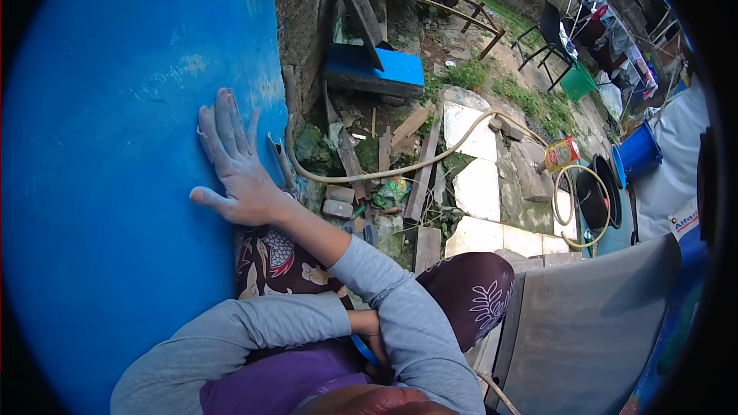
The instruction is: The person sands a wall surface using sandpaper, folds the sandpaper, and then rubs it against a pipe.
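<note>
My right hand (240, 180) lies flat against a blue painted wall (92, 146), its fingers stretched upward and the thumb out to the left. Pale dust or powder coats the fingers. Scuffed, whitish patches show on the paint above it. My left arm crosses in front of my body under the right forearm. Only the wrist and part of my left hand (369, 328) show there; its fingers are hidden behind the right sleeve. A small blue edge (364, 350) shows beside that hand, and I cannot make out what it belongs to.
Past the wall's edge, a beige hose (400, 175) runs over planks, bricks and pale tiles. A blue-topped block (392, 68) stands beyond. To the right are a black basin (596, 196), a blue bucket (639, 150), a black chair (547, 34) and a grey curved panel (592, 323).
</note>
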The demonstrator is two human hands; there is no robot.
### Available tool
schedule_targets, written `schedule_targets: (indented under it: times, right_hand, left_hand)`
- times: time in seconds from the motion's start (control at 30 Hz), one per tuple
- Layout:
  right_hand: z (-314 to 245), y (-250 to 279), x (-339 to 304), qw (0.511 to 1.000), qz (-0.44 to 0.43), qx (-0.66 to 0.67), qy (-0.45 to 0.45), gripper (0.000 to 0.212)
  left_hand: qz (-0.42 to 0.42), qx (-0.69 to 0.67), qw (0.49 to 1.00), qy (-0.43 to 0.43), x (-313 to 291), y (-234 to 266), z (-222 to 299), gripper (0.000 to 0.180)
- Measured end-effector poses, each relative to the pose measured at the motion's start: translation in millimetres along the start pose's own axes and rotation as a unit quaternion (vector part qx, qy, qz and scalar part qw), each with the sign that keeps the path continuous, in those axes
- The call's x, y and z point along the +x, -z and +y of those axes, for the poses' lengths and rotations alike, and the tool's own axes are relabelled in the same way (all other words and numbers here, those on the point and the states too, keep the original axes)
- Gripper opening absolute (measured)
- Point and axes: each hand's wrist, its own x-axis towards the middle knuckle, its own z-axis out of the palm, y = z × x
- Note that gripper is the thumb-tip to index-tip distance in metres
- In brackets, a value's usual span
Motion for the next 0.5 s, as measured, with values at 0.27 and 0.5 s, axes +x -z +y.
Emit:
schedule_targets:
  times: [0.27, 0.5]
  right_hand:
    - [76, -6, -10, 0.866, 0.283, 0.331, -0.246, 0.045]
    - [20, 73, 25, 0.839, 0.412, 0.348, -0.074, 0.039]
  left_hand:
    - [-0.059, -0.107, 0.99, 0.072, 13, -3, -23, 0.03]
    - [-0.266, -0.447, 0.765, 0.379, 39, 4, -39, 0.018]
